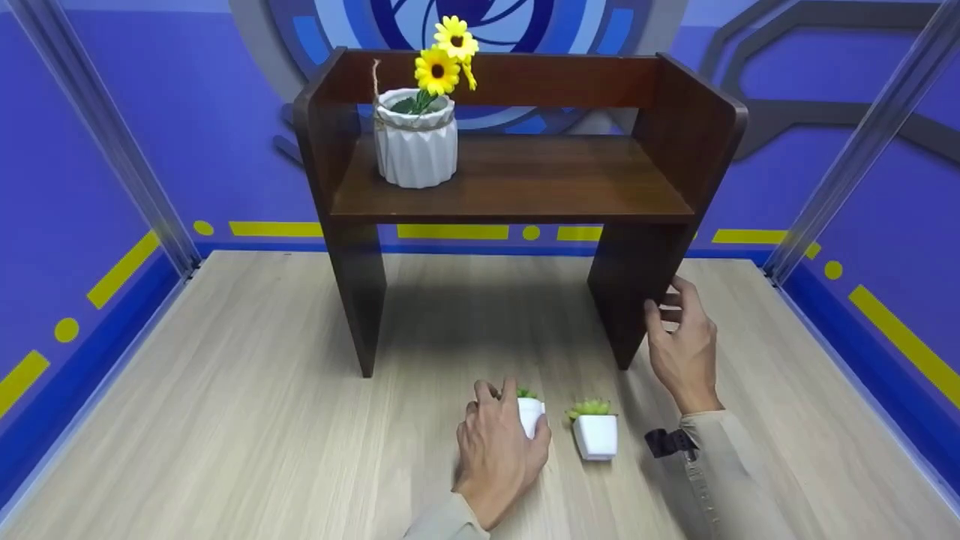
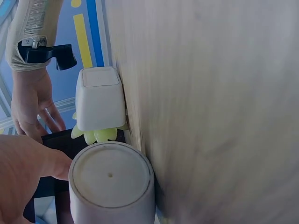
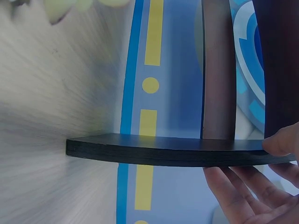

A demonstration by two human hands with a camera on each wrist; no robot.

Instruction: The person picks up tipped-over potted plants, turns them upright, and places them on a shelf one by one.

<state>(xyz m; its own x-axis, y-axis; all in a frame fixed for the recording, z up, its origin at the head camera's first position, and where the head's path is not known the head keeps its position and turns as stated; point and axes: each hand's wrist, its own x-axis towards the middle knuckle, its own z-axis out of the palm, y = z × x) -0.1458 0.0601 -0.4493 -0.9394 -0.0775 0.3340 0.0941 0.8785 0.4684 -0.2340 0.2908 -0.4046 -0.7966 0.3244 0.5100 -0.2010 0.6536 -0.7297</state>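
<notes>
My left hand [image 1: 496, 442] curls round a small round white pot with a green artificial succulent [image 1: 531, 416], its thumb and fingers on either side. In the left wrist view, the base of this pot [image 2: 112, 179] faces the camera. Just to its right is a square white pot with a light green succulent [image 1: 596, 436], apparently lying on its side. The right hand [image 1: 684, 345] grips the right side panel of a dark brown wooden shelf [image 1: 517, 176]. In the right wrist view, thumb and fingers lie on opposite faces of that panel [image 3: 159, 150].
On the shelf's left end stands a ribbed white flowerpot [image 1: 417, 154] with yellow artificial flowers and twine. The shelf stands on a light wood table [image 1: 247, 390]. Blue printed walls [image 1: 75, 165] and metal posts [image 1: 847, 142] enclose the back and sides.
</notes>
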